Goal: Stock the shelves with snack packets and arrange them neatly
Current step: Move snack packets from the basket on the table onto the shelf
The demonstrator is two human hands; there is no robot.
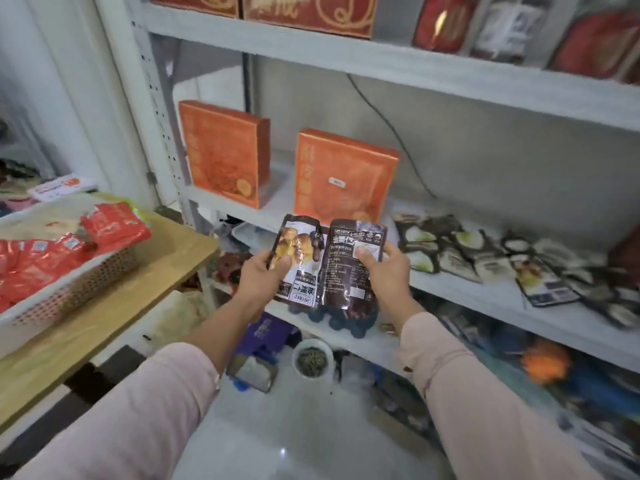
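Mid-stocking: pinching left packet (299, 258) in fingers of left hand (258, 273), right packet (348, 271) in right hand (389, 273); next, probably laying both neatly on shelf (485, 301).

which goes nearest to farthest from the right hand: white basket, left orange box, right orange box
1. right orange box, just above the right hand
2. left orange box, farther back left
3. white basket, far left on table

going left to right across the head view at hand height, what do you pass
white basket of red packets → left hand → left packet → right packet → right hand → row of dark packets
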